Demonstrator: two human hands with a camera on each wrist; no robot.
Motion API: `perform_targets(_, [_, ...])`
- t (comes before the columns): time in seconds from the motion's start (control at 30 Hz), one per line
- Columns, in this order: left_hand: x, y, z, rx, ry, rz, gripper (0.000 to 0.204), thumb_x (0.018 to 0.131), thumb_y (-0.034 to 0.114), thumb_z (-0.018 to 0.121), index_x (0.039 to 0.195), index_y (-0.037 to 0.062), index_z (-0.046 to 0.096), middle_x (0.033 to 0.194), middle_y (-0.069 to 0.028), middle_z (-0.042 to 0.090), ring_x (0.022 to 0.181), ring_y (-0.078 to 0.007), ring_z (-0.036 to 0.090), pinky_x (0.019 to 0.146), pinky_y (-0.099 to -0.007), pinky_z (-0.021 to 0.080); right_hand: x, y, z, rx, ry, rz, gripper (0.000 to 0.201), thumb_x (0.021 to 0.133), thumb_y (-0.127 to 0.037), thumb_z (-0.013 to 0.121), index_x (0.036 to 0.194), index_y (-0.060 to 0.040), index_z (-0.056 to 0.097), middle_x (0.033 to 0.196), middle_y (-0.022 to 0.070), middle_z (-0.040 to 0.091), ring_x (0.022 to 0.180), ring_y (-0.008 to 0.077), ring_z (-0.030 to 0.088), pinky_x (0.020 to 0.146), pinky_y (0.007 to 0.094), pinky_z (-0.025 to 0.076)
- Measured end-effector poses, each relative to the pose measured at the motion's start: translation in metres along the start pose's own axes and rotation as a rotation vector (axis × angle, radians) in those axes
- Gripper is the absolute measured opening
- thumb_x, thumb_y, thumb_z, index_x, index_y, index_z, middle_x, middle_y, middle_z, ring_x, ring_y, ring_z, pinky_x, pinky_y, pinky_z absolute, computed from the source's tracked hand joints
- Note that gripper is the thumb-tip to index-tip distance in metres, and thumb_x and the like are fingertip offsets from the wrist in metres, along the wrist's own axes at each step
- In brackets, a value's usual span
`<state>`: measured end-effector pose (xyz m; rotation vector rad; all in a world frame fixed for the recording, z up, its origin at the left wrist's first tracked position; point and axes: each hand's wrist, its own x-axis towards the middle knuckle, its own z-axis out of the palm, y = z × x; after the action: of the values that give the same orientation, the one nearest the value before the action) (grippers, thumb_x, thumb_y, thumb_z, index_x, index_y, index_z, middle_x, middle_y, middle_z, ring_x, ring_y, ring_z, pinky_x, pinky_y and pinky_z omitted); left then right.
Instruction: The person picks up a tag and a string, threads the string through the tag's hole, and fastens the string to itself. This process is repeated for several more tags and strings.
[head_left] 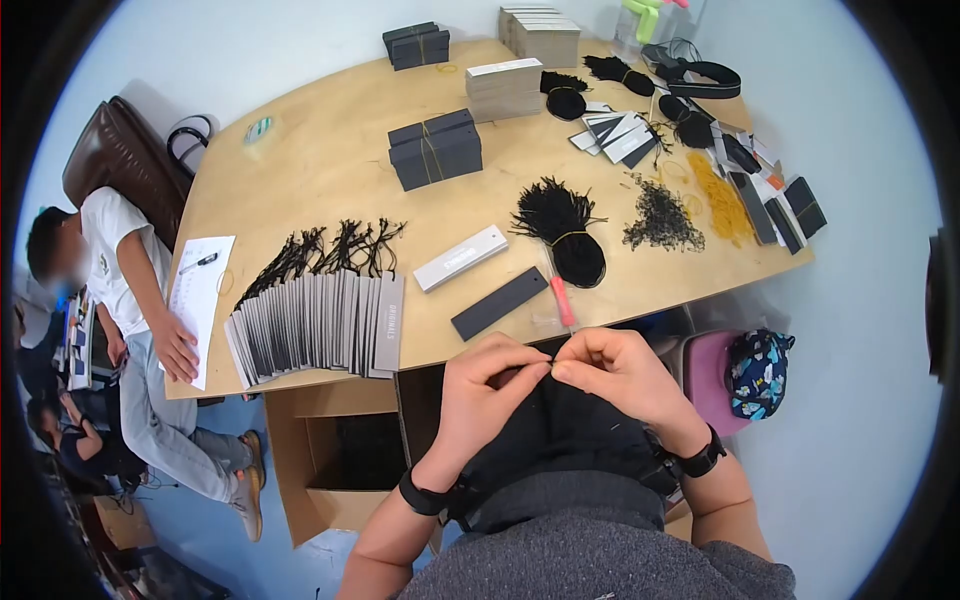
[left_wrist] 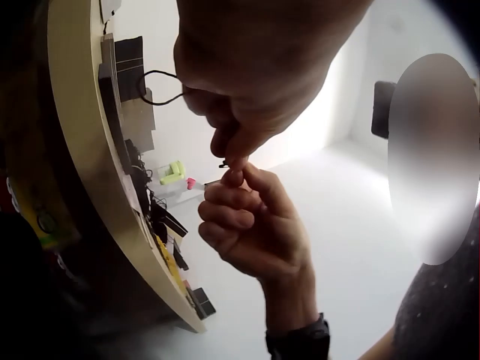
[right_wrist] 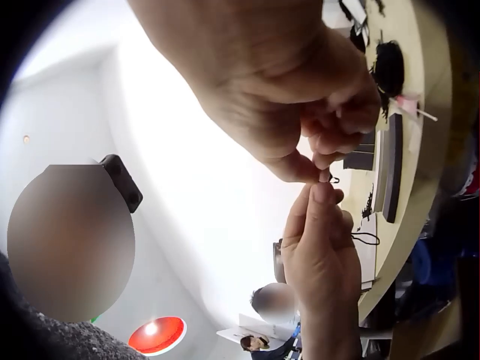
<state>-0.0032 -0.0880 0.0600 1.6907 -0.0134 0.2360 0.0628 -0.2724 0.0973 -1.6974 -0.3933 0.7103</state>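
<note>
In front of the body, just past the table's near edge, both hands meet at the fingertips. The left hand [head_left: 487, 388] pinches a thin black cord [left_wrist: 141, 88] between thumb and forefinger, and a loop of it sticks out behind the fingers. Against it, the right hand [head_left: 622, 375] pinches the cord's small dark end [right_wrist: 334, 179] with thumb and forefinger. Fingertips cover most of that end. On the table near the hands lie a dark tag strip [head_left: 500, 303], a light grey tag strip [head_left: 461, 258] and a pink-handled tool [head_left: 562, 302].
Grey tags with black cords [head_left: 315, 325] stand in a row at left. A cord bundle [head_left: 578, 258], small black loops [head_left: 664, 218], yellow rubber bands [head_left: 718, 200] and banded dark stacks [head_left: 435, 150] occupy the table. A seated person [head_left: 130, 250] rests a hand on paper [head_left: 205, 265].
</note>
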Motion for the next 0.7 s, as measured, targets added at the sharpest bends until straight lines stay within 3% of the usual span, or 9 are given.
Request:
perform_targets(0.03, [-0.001,0.0,0.002,0.001,-0.001,0.001,0.01,0.082,-0.001,0.074,0.092,-0.0004,0.072,0.082,-0.0015,0.066,0.07,-0.0068,0.055,0.06,-0.0209,0.043,-0.002,-0.001,-0.001,0.147,-0.017,-0.004,0.01,0.09,-0.009,0.068,0.09,0.0009,0.065,0.076,0.004,0.06,0.066,0.0063,0.054,0.059,0.0227,0.042])
perform_targets(0.07, [-0.001,-0.002,0.005,-0.304,-0.001,-0.165,0.011,0.084,0.001,0.073,0.095,-0.0004,0.071,0.085,-0.0007,0.066,0.071,-0.0055,0.055,0.062,-0.0204,0.042,-0.004,-0.003,-0.004,0.146,-0.017,-0.005,0.01,0.09,-0.009,0.068,0.09,0.0009,0.065,0.076,0.004,0.06,0.066,0.0063,0.054,0.059,0.0227,0.042])
perform_targets(0.1, [-0.001,-0.004,0.007,-0.61,0.0,-0.331,0.013,0.086,0.003,0.072,0.099,-0.0003,0.071,0.088,0.0001,0.067,0.073,-0.0042,0.055,0.063,-0.0199,0.042,-0.006,-0.008,-0.007,-0.08,0.075,-0.206,0.008,0.088,-0.007,0.069,0.092,-0.0005,0.066,0.078,0.0043,0.059,0.066,0.0091,0.055,0.06,0.0237,0.043])
perform_targets(0.13, [0.0,-0.005,0.007,-0.609,0.0,-0.33,0.013,0.086,0.003,0.072,0.099,-0.0003,0.071,0.088,0.0001,0.067,0.073,-0.0042,0.055,0.063,-0.0199,0.042,-0.007,-0.01,-0.01,-0.305,0.169,-0.404,0.008,0.087,-0.006,0.07,0.093,-0.002,0.066,0.079,0.0045,0.058,0.066,0.0119,0.056,0.061,0.0247,0.045])
perform_targets(0.17, [0.0,-0.006,0.006,-0.657,-0.042,-0.391,0.014,0.088,0.006,0.071,0.1,-0.0009,0.07,0.088,0.0003,0.067,0.073,-0.0034,0.053,0.064,-0.0187,0.04,-0.007,-0.011,-0.011,-0.305,0.17,-0.403,0.008,0.087,-0.006,0.07,0.093,-0.002,0.066,0.079,0.0045,0.058,0.066,0.0119,0.056,0.061,0.0247,0.045])
perform_targets(0.23, [0.002,-0.005,0.008,-0.708,-0.09,-0.455,0.016,0.089,0.008,0.071,0.102,-0.0014,0.069,0.089,0.0005,0.067,0.074,-0.0025,0.052,0.064,-0.0174,0.038,-0.003,-0.013,-0.014,-0.614,0.273,-0.755,0.016,0.08,-0.005,0.072,0.095,-0.0052,0.067,0.084,0.0052,0.056,0.07,0.0199,0.057,0.062,0.0292,0.048])
perform_targets(0.33, [0.006,0.0,0.011,-0.644,-0.133,-0.47,0.017,0.089,0.011,0.071,0.102,-0.0008,0.07,0.088,0.0007,0.067,0.074,-0.0026,0.052,0.064,-0.0178,0.039,-0.001,-0.016,-0.021,-0.776,0.152,-0.859,0.021,0.074,-0.005,0.073,0.094,-0.0073,0.068,0.088,0.0056,0.057,0.076,0.0244,0.057,0.066,0.0334,0.05])
perform_targets(0.47, [0.012,0.001,0.014,-0.59,-0.202,-0.513,0.017,0.089,0.011,0.071,0.101,-0.0008,0.071,0.086,0.0008,0.067,0.073,-0.0026,0.053,0.064,-0.0179,0.039,0.002,-0.012,-0.035,-0.891,0.1,-0.86,0.022,0.074,-0.008,0.072,0.095,-0.0055,0.067,0.089,0.005,0.057,0.081,0.0235,0.058,0.072,0.034,0.048])
perform_targets(0.7, [0.014,-0.008,0.023,-0.635,-0.2,-0.555,0.018,0.088,0.01,0.073,0.101,-0.0017,0.071,0.085,0.0007,0.067,0.072,-0.0035,0.054,0.064,-0.018,0.04,0.001,0.001,-0.044,-0.809,0.119,-0.89,0.023,0.073,-0.009,0.073,0.095,-0.0039,0.067,0.084,0.0054,0.056,0.078,0.0237,0.057,0.072,0.034,0.046])
